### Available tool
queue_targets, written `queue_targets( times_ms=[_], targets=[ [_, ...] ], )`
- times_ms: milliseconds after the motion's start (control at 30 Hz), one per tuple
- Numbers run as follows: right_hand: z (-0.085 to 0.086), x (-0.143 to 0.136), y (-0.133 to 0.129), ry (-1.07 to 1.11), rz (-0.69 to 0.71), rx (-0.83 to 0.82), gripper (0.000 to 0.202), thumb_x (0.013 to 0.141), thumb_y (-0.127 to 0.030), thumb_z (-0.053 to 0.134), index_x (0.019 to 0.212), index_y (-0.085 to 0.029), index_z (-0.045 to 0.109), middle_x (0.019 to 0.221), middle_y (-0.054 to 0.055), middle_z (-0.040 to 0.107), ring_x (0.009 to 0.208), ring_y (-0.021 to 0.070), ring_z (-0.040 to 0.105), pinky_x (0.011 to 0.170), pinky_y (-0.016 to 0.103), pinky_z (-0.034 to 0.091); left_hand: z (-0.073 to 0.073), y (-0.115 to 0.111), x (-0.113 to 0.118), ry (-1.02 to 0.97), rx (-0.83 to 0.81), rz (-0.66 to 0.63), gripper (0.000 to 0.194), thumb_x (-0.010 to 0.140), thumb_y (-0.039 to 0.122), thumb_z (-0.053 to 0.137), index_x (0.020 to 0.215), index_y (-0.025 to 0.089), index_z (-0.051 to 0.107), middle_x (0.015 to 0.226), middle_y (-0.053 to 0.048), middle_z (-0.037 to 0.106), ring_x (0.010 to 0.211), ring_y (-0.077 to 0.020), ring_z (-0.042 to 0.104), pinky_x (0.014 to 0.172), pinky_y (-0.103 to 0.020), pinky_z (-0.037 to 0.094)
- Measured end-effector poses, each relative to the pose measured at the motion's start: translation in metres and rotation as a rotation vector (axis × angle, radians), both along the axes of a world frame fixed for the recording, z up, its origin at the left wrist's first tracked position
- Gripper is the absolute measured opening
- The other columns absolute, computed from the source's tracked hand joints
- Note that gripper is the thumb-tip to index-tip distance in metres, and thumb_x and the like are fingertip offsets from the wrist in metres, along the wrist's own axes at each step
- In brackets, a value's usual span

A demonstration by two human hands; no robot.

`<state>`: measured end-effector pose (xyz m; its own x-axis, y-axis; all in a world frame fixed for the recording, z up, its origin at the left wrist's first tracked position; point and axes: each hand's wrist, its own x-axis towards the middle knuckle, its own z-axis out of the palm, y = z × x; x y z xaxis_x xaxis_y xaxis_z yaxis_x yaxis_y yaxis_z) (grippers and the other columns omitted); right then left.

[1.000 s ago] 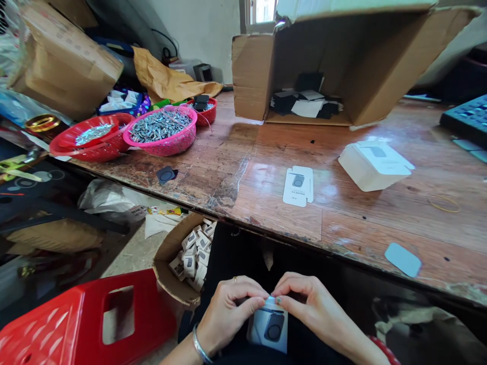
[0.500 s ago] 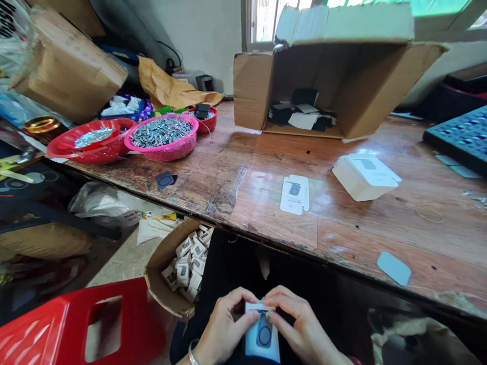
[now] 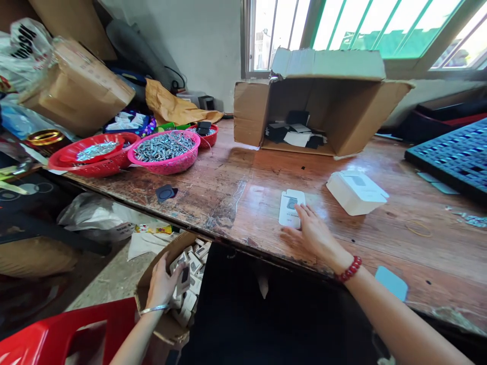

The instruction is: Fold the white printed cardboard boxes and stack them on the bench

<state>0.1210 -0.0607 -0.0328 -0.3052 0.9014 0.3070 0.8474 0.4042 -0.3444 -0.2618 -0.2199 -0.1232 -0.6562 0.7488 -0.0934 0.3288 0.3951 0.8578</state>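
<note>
My left hand (image 3: 160, 285), with a silver bracelet at the wrist, is curled around a small white printed box (image 3: 182, 282) over the carton (image 3: 142, 289). Several similar white boxes (image 3: 195, 264) lie jumbled inside that carton. On the table, a flat white printed packaging card (image 3: 288, 213) shows a dark round-and-bar picture. My right hand (image 3: 315, 234), wearing a red bead bracelet, reaches over the tabletop with fingers spread. Its fingertips touch or overlap the card's right edge, and nothing is gripped in it.
A stack of white cards (image 3: 357, 195) sits to the right. An open cardboard box (image 3: 251, 114) holds dark and white pieces. A pink basket (image 3: 163, 165) of metal parts stands left. A red stool (image 3: 34, 339), a blue-black tray (image 3: 452, 152) and a pale rounded card (image 3: 391, 283) are around.
My hands have parted from the white box they both held at my lap. The left has moved to the carton with a box; the right has reached forward to the card on the table.
</note>
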Motion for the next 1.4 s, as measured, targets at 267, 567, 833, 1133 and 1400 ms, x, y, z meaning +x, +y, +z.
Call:
queue_targets(
  times_ms=[267,567,833,1133,1400],
  targets=[
    [-0.014,-0.009,-0.067,-0.209,0.229,0.059,0.061,0.08,-0.04,0.073,0.132,-0.011,0.057,0.136,0.025,0.058,0.127,0.0405,0.054,0.104,0.06,0.043,0.038,0.015,0.107,-0.619,-0.059,-0.46,0.062,0.07,0.072,0.063,0.085,0.013,0.074,0.088,-0.014,0.078,0.085,-0.0276,0.073,0.083,-0.043,0.057],
    [-0.009,-0.007,-0.129,0.036,0.347,0.341,0.035,0.097,-0.011,0.045,0.128,-0.013,0.061,0.123,0.015,0.069,0.117,0.0271,0.063,0.093,0.043,0.059,0.096,0.018,0.185,-1.192,-0.038,-0.601,0.065,0.073,0.065,0.07,0.111,0.011,0.071,0.098,-0.014,0.077,0.089,-0.0247,0.072,0.086,-0.037,0.054],
    [0.0,-0.02,-0.155,0.326,0.444,0.218,0.033,0.096,-0.034,0.056,0.12,-0.012,0.061,0.11,0.016,0.071,0.106,0.0281,0.064,0.087,0.043,0.06,0.092,0.001,0.2,-1.407,-0.18,-0.477,0.079,0.082,0.078,0.04,0.102,0.009,0.074,0.093,-0.014,0.077,0.087,-0.0246,0.072,0.084,-0.034,0.053],
    [0.015,-0.03,-0.131,0.493,0.183,-0.42,0.032,0.068,-0.004,0.067,0.092,-0.023,0.057,0.094,0.002,0.059,0.087,0.0204,0.056,0.076,0.034,0.053,0.078,-0.016,0.199,-1.51,-0.324,-0.538,0.07,0.083,0.072,0.05,0.114,0.013,0.069,0.091,-0.01,0.076,0.067,-0.0185,0.07,0.065,-0.029,0.053],
    [0.023,-0.021,-0.131,0.407,0.315,-0.679,0.02,0.078,-0.012,0.065,0.066,-0.02,0.051,0.083,0.0,0.051,0.078,0.0163,0.052,0.068,0.028,0.045,0.073,-0.023,0.194,-1.512,-0.267,-0.636,0.048,0.064,0.049,0.085,0.095,0.013,0.075,0.082,-0.007,0.072,0.076,-0.0178,0.066,0.073,-0.03,0.052]
  ],
)
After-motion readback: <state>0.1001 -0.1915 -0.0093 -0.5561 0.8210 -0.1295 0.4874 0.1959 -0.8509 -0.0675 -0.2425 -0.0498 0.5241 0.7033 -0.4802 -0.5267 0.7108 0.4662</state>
